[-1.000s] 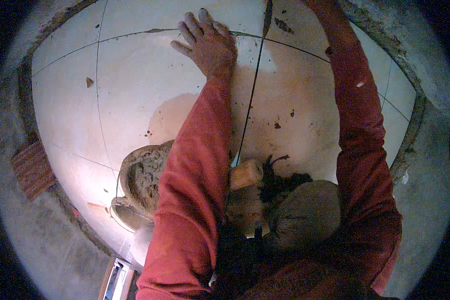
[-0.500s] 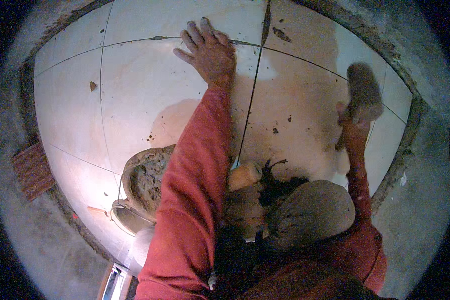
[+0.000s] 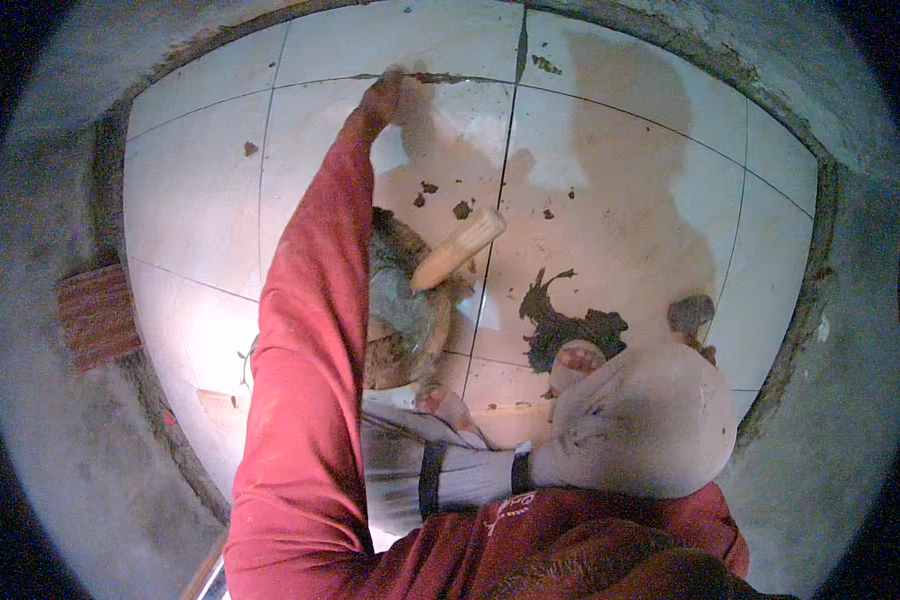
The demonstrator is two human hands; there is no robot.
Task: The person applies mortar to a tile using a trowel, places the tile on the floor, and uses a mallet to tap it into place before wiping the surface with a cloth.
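My left hand (image 3: 384,96) reaches to the dark joint (image 3: 435,78) in the white floor tiles (image 3: 190,170); its fingers are blurred. Beside my left forearm is a mortar pan (image 3: 400,350), partly hidden, with a wooden-handled tool (image 3: 458,250) lying across it. My right hand (image 3: 708,354) is mostly hidden behind my knee, next to a dark object (image 3: 690,315) that I cannot make out. A dark wet smear (image 3: 575,330) lies by my right foot (image 3: 575,368).
Grey concrete walls (image 3: 840,300) and rough edging border the tiles. A reddish-brown board (image 3: 95,315) lies at the left. Small dark crumbs (image 3: 462,210) are scattered on the tiles, and shadows fall across the right half.
My right arm has drawn down from the far tiles to beside my knee. My left arm has shifted left, and the pan and wooden handle appear nearer the middle of the view.
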